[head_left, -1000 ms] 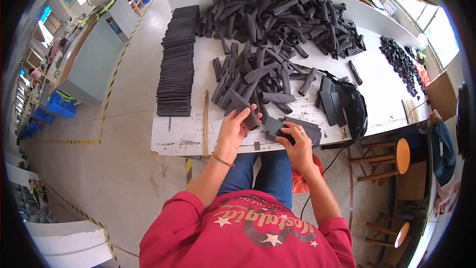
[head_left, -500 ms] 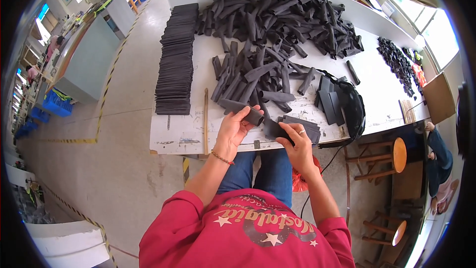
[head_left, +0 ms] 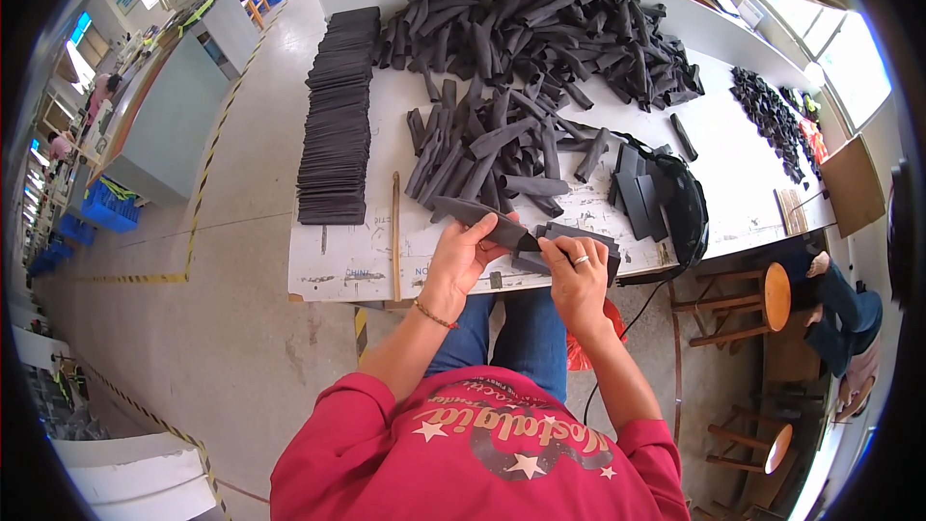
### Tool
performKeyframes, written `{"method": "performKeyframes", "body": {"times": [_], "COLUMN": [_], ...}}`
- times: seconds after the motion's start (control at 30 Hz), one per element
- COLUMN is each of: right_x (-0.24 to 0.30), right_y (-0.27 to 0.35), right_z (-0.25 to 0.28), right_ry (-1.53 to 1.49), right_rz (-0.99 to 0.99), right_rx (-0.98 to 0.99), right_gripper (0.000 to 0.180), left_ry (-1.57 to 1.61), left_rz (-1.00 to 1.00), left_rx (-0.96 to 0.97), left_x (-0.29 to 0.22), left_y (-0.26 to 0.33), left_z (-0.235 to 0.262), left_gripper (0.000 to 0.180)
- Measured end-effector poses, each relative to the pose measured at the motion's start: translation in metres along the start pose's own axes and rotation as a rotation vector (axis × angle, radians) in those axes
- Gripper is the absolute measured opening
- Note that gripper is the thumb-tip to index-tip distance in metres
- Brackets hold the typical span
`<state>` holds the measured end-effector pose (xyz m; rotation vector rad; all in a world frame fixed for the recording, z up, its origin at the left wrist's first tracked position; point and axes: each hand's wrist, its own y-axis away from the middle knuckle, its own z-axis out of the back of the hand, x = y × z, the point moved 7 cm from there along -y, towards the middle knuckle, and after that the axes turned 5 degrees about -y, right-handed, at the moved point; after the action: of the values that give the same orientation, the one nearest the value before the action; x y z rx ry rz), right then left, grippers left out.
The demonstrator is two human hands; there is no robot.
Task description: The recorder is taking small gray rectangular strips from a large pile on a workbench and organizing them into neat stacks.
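My left hand is closed on a dark grey fabric sleeve, thumb on top, above the table's front edge. My right hand pinches a thin dark flat piece, its end meeting the sleeve's right-hand opening. How far it reaches inside is hidden. Behind the right hand lie several flat dark rectangular pieces. Loose fabric sleeves are heaped just beyond my hands, with a larger heap farther back. Along the left edge stands a long, neat row of flattened dark pieces.
A wooden stick lies left of my hands on the white table. On the right are a black bag with flat dark pieces against it and a cable. Wooden stools and another person are at the right.
My hands have come together. The flat piece in the right hand, apart from the sleeve before, now meets its opening. The person at the right has shifted their legs.
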<state>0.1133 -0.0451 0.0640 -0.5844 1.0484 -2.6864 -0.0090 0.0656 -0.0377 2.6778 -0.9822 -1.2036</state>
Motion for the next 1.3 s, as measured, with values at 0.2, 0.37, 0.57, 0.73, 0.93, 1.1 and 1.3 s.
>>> {"method": "performKeyframes", "body": {"times": [0.2,0.37,0.57,0.73,0.93,1.1,1.3], "right_x": [0.005,0.003,0.014,0.011,0.010,0.024,0.010], "right_y": [-0.001,0.004,0.003,0.003,0.001,-0.016,-0.005], "right_z": [-0.010,-0.023,-0.042,-0.034,-0.036,-0.026,-0.022], "right_ry": [0.021,-0.250,-0.292,-0.227,-0.329,-0.303,-0.355], "right_rz": [-0.014,-0.172,-0.140,-0.139,-0.097,-0.069,-0.074], "right_rx": [0.020,0.009,0.014,0.152,0.184,0.180,0.211], "right_gripper": [0.038,0.049,0.045,0.042,0.038,0.037,0.024], "left_ry": [-0.121,-0.091,0.056,0.007,0.056,0.107,0.159], "left_rz": [-0.181,-0.272,-0.257,-0.371,-0.274,-0.229,-0.271], "left_rx": [-0.073,-0.023,0.171,0.064,0.155,0.147,0.128], "left_x": [-0.002,-0.010,0.008,-0.015,0.006,0.003,-0.004], "left_y": [0.011,0.015,0.012,0.011,0.014,0.015,0.013], "left_z": [-0.016,-0.030,-0.039,-0.017,-0.036,-0.028,-0.030], "left_gripper": [0.024,0.026,0.017,0.016,0.021,0.025,0.027]}}
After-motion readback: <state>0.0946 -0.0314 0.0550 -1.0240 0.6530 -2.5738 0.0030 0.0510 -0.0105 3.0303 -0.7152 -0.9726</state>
